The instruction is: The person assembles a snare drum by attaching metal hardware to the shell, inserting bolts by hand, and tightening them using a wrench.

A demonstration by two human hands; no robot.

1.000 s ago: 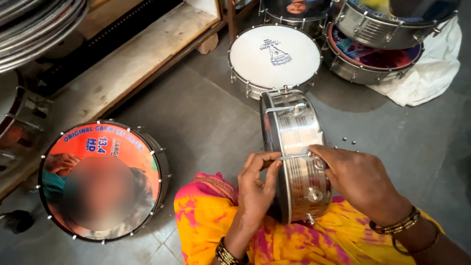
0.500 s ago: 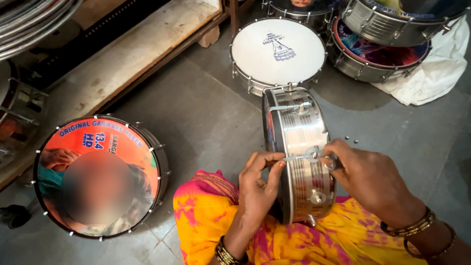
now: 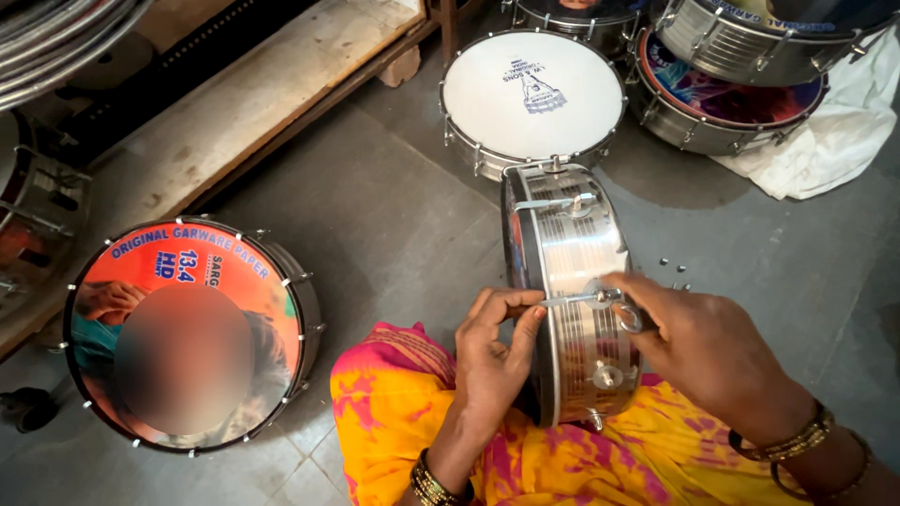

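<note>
A steel drum (image 3: 572, 290) stands on edge against the person's lap, on the grey floor (image 3: 394, 225); the left hand (image 3: 497, 351) pinches a tension rod (image 3: 572, 300) at the drum's rim; the right hand (image 3: 703, 351) closes on the rod's lug on the shell; a white-headed drum (image 3: 534, 94) lies just beyond; a printed-head drum (image 3: 187, 333) sits well apart to the left.

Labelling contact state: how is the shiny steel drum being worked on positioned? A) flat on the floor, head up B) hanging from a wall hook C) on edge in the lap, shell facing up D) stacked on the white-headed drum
C: the shiny steel drum stands on edge against the yellow-and-pink cloth, with the left hand at its rim and the right hand on a tension rod.
</note>
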